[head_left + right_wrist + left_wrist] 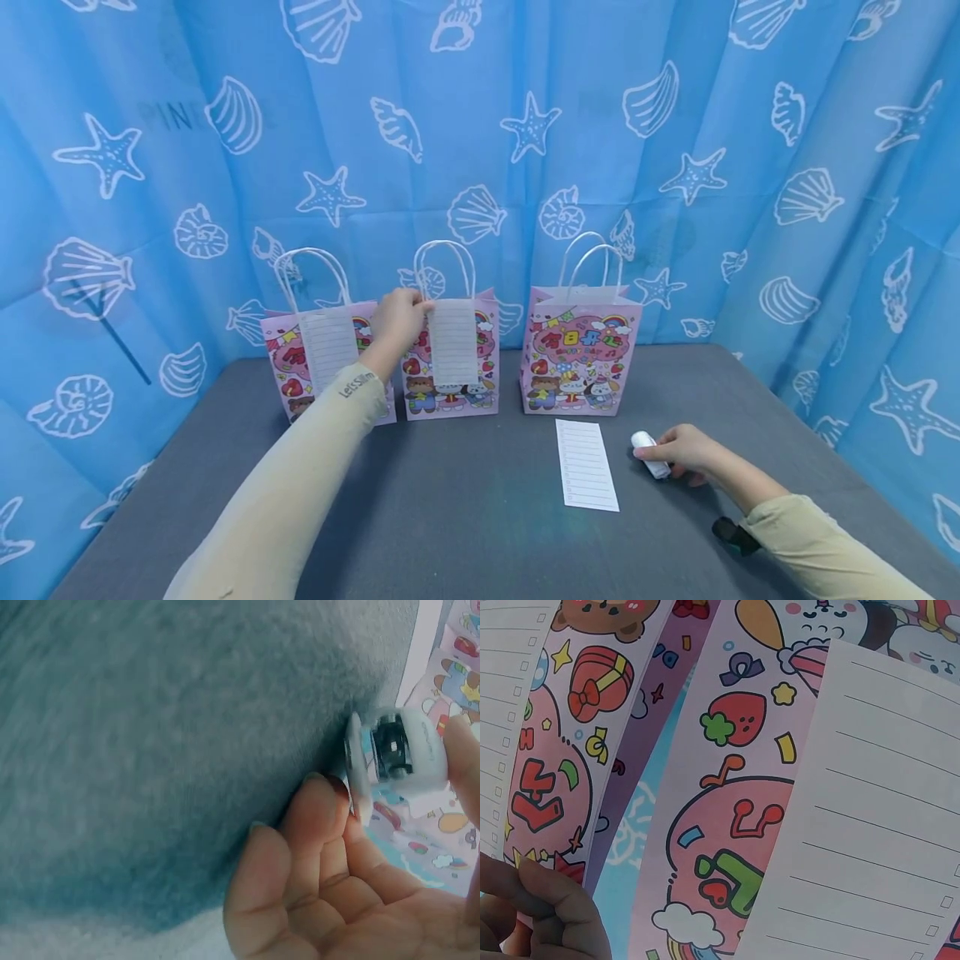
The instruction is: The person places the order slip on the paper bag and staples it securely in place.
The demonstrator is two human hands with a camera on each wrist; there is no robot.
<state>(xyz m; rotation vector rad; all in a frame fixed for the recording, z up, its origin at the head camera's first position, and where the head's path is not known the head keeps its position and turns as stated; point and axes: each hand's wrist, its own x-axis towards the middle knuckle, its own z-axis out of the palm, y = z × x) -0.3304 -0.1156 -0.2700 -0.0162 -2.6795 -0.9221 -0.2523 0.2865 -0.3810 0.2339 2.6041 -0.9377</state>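
Note:
Three pink cartoon gift bags stand in a row, a left bag (pixel 292 354), a middle bag (pixel 450 400) and a right bag (pixel 577 358). A lined checklist sheet (pixel 330 342) lies against the left bag's front and another checklist sheet (pixel 453 342) against the middle bag's. My left hand (pixel 397 321) pinches the middle bag's top edge beside its sheet. In the left wrist view its curled fingers (pixel 547 915) show at the lower left. Over the table my right hand (pixel 690 454) grips a small white mini stapler (pixel 420 754), its thumb on one side and fingers on the other.
A loose checklist sheet (pixel 587 467) lies flat on the grey table (pixel 465 517) in front of the right bag. Blue shell-patterned curtain (pixel 480 125) hangs behind and around the table. White rope handles rise from the bags.

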